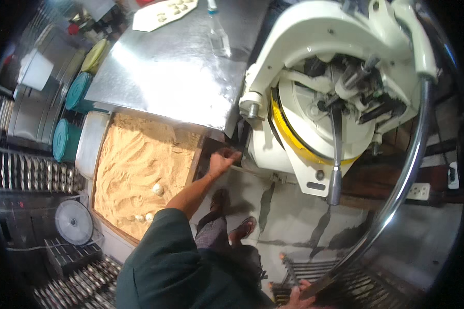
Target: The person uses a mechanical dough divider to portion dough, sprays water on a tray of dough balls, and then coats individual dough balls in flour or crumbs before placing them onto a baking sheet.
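Note:
My right hand [299,294], at the lower edge, is wrapped round the low end of a long curved metal lever [413,167]. The lever runs up to the right side of a cream-white dough divider [283,46], which has a yellow ring [288,126] and a smaller handle in front. My left hand [224,158] is beside the machine's lower left side, its fingers curled together; what they hold, if anything, is hidden. Left of that arm is a shallow wooden box [104,215] filled with tan crumbs [134,165]. A few pale dough balls [158,189] lie on the crumbs.
Beyond the box stands a steel table [154,77] with a clear bottle [219,38] and a white board [147,21] of small pieces. Teal lidded bins [62,140], a round fan [73,222] and metal racks [31,170] line the left. Another rack [355,283] is near the right hand.

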